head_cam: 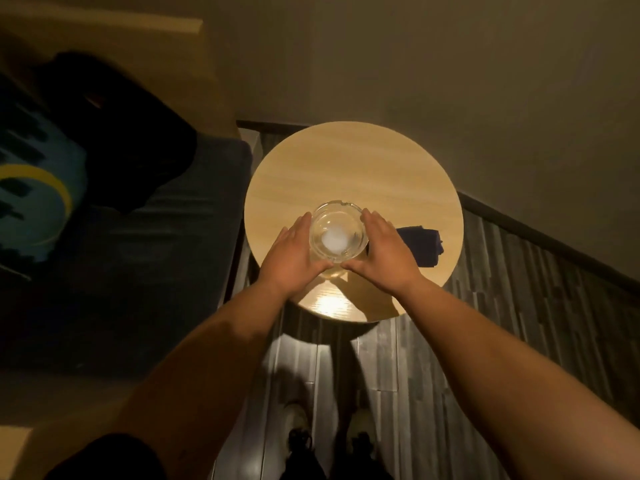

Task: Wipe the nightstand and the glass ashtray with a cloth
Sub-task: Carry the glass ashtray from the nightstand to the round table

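A round glass ashtray [337,232] is near the front of the round light-wood nightstand [353,161]. My left hand [291,258] cups its left side and my right hand [379,249] cups its right side, thumbs meeting at its near rim. Whether the ashtray rests on the top or is lifted slightly, I cannot tell. A folded dark blue cloth [424,247] lies on the nightstand just right of my right hand, partly hidden by it.
A bed with a dark blue cover [138,271] and a dark pillow [114,133] stands close on the left. Beige walls meet behind the nightstand. Grey plank floor [519,306] lies to the right and below, where my shoes [329,441] show.
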A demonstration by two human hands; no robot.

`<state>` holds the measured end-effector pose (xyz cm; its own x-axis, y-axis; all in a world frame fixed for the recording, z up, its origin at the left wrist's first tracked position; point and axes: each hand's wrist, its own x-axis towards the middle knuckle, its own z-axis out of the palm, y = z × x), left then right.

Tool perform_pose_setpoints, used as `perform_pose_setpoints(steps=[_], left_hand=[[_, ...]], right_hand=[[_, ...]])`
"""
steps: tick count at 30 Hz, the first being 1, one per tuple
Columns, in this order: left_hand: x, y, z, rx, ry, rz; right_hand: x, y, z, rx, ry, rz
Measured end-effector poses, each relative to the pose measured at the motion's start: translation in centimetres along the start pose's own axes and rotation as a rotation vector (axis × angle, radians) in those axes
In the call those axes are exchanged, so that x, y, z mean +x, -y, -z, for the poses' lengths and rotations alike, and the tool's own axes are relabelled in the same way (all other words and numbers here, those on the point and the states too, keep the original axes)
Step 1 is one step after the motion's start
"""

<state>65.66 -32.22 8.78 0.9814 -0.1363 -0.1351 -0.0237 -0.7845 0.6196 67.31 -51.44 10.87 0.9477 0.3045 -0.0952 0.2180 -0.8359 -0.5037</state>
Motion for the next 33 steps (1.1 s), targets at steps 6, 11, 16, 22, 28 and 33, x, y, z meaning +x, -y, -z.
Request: perform_pose_setpoints(steps=[6,11,16,22,28,33], left_hand=[[5.0,1.8,-2.0,0.012,-0.056,0.025],[7.4,3.3,-3.6,-0.008,-0.076,0.047],[8.8,4.1,-4.2,0.017,-0.069,0.04],[9.6,4.5,-4.9,0.008,-0.044,0.054],[9.9,4.6,-5.3,0.033,-0.032,0.051],[9.9,4.6,-5.3,0.046,-0.028,0.067]], right_hand=[[5.6,-3.3,-2.2,-0.003,0.053,0.012],[8.5,-5.1,-3.8,-0.013,0.062,0.029],[10.2,-6.6,-5.0,-0.034,0.063,0.021],[10.8,-7.8,-5.4,-0.02,0.082,0.026],[10.9,-8.5,-5.9,-0.006,0.095,0.023],[10.8,-8.4,-5.7,0.007,0.1,0.019]])
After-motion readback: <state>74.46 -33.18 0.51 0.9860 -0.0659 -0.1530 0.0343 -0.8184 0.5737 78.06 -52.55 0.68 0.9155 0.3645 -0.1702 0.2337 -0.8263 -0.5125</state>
